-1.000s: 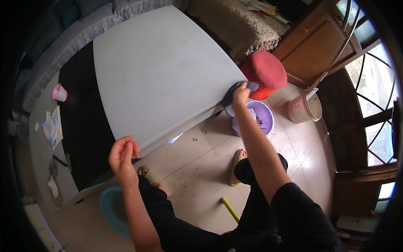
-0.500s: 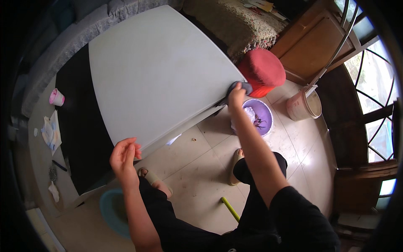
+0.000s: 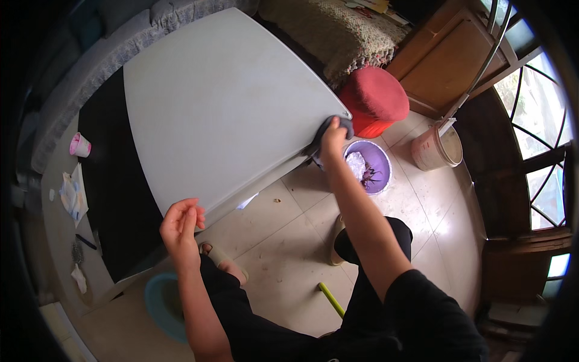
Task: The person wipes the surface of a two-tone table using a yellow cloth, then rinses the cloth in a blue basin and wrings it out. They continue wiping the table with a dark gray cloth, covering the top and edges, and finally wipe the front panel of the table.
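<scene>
A dark grey cloth [image 3: 345, 125] is bunched in my right hand [image 3: 332, 142], which presses it against the right corner of a large table with a pale grey top [image 3: 223, 108]. Part of the cloth hangs over the table's edge. At the near corner of the pale top is my left hand [image 3: 183, 224], its fingers loosely bent and apart, with nothing in it. A black panel [image 3: 114, 181] forms the left part of the tabletop.
Beyond my right hand stand a red stool [image 3: 377, 99], a purple bin [image 3: 380, 163] with rubbish inside, and a pinkish bucket [image 3: 429, 151]. A pink-and-white cup [image 3: 79, 145], papers [image 3: 73, 193] and a brush [image 3: 77, 253] lie at left. Below sits a teal basin [image 3: 158, 304].
My right hand has slid the cloth slightly left and toward me along the table's edge. More of the purple bin's inside shows. My left hand has barely moved.
</scene>
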The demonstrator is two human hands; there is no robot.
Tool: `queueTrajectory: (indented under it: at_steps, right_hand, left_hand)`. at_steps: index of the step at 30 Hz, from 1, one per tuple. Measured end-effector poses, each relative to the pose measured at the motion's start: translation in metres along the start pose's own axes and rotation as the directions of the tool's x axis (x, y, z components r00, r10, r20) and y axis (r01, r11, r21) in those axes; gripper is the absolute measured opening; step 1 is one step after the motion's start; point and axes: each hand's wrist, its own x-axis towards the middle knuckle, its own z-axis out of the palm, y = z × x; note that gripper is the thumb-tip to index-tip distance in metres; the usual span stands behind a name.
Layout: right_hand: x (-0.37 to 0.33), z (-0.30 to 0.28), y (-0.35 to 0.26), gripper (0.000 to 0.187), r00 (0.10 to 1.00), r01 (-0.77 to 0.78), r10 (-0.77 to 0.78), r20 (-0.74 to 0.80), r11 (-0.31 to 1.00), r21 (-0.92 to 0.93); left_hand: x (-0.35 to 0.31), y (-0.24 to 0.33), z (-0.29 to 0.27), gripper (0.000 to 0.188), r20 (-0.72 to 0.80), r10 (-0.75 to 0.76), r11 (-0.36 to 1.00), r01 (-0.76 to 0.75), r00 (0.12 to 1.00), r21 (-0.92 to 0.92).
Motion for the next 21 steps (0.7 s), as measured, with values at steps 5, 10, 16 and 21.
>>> queueTrajectory:
  at_steps: [5,10,16,21]
  right_hand:
    - [-0.016,0.000,0.001,0.048,0.981,0.168,-0.142,0.130,0.963,-0.209]
    - [0.045,-0.011,-0.014,0.049,0.995,0.070,-0.055,0.081,0.980,-0.185]
    - [-0.049,-0.013,-0.018,0.051,0.977,0.073,-0.052,0.206,0.992,-0.098]
    - [0.041,-0.008,-0.012,0.049,0.992,0.082,-0.061,0.112,0.979,-0.185]
  left_hand:
    - [-0.004,-0.001,0.001,0.012,0.007,-0.018,0.999,0.018,1.000,0.028]
    - [-0.002,-0.004,0.005,0.013,0.030,-0.013,0.999,0.012,0.999,0.035]
    - [-0.002,0.001,0.003,0.013,0.040,-0.015,0.998,0.012,0.999,0.066]
    - [-0.002,-0.009,0.011,0.012,0.086,-0.024,0.997,0.018,0.996,0.069]
